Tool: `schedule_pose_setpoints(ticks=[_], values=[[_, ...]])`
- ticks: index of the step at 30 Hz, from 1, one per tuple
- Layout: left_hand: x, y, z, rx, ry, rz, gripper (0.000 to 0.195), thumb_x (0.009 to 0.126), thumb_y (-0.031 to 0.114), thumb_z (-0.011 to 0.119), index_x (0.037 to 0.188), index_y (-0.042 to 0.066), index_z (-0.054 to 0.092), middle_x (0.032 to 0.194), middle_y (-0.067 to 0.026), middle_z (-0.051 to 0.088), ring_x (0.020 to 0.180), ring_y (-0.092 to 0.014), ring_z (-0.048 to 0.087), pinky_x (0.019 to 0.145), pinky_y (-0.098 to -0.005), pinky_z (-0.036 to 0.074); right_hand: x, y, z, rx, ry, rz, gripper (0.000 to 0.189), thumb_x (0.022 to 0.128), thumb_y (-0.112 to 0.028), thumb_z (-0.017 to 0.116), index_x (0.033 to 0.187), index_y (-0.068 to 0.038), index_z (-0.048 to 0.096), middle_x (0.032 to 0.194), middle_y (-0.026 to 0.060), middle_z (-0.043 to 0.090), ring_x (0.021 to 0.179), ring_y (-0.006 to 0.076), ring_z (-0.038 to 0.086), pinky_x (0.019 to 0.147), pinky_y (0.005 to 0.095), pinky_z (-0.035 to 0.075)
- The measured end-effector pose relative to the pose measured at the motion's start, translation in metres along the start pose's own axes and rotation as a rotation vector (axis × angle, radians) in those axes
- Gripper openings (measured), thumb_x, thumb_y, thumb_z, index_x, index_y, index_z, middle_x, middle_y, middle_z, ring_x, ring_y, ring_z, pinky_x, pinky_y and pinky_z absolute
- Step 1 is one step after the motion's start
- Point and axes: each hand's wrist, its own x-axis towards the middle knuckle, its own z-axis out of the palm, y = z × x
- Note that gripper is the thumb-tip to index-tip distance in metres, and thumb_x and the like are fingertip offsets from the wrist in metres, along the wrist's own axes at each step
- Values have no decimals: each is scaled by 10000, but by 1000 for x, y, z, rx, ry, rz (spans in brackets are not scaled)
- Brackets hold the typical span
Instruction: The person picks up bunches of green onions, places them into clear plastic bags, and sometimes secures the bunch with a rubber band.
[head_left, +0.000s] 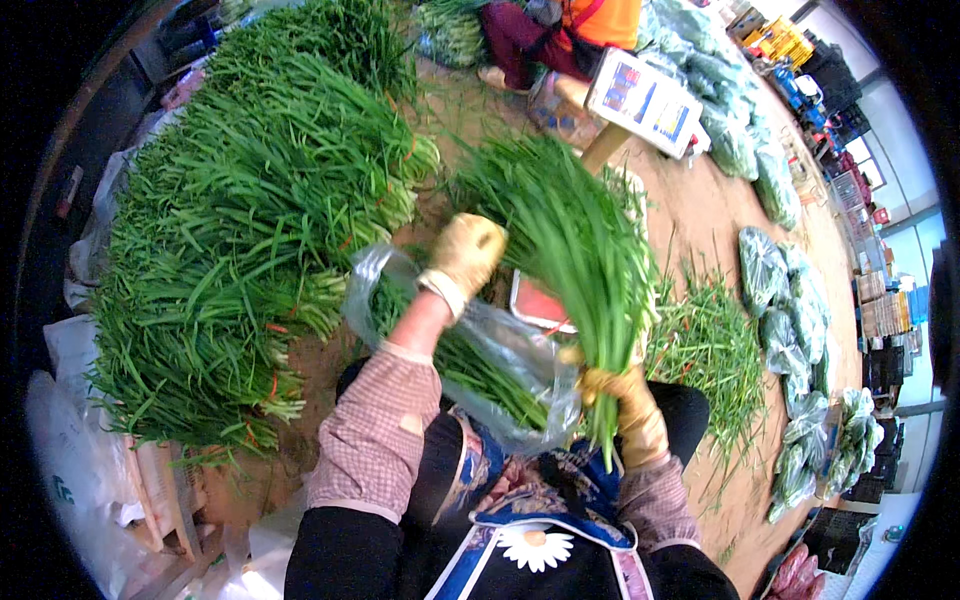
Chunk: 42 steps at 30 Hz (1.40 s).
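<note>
My right hand (619, 394), in a yellowish work glove, grips a bunch of long green chives (581, 232) near its pale stem ends. The leaves fan up and away from me, slightly blurred. My left hand (466, 255), gloved too, is curled beside the leaf tips; whether it holds any leaves cannot be told. Below it, a clear plastic bag (517, 349) with more chives (487, 375) inside lies across the space before my lap. Between bag and bunch, part of a red surface with a pale rim (529, 300) shows.
Piled chive bundles (247, 217) with red ties fill the left. A digital scale display (643, 103) stands on a post ahead. Loose trimmings (705, 352) lie on the floor at right, near filled plastic bags (784, 322). A person in an orange top (604, 22) sits beyond.
</note>
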Motion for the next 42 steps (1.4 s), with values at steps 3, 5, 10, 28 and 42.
schedule_pose_setpoints(ticks=[3,5,10,28,42], values=[[-18,-1,-44,-513,-399,-757,207,736,248,583,772,43,585,725,-96,612,637,-231,577,577,-310,445,12,-33,25,55,127,-218,463,678,-258,594,1020,48,529,746,69,558,491,80,431,451,181,326],[-40,-31,-53,-115,-677,-834,249,750,289,562,843,60,592,765,-124,613,709,-267,585,632,-324,451,22,-55,42,19,-2,-197,438,678,-238,570,1042,6,549,797,71,580,602,86,476,563,207,389],[-65,-48,-72,614,-440,-533,317,794,333,456,930,66,559,974,-169,560,945,-316,516,798,-360,406,60,-34,98,-108,-158,-162,402,755,-214,583,1097,-17,508,903,49,576,740,128,529,673,241,431],[-38,-22,-73,697,-291,-696,353,747,333,500,1033,134,554,1158,-63,492,1118,-322,369,908,-567,290,3,131,-24,-1075,-120,-95,530,765,-318,591,1134,25,425,1020,270,508,981,364,485,822,396,390],[-111,-35,-119,734,402,-518,365,777,326,460,1085,144,533,1154,-58,500,1204,-289,276,1001,-486,141,-88,8,38,-592,-23,227,133,791,-139,570,828,-17,606,671,-41,502,603,49,412,555,185,327]])
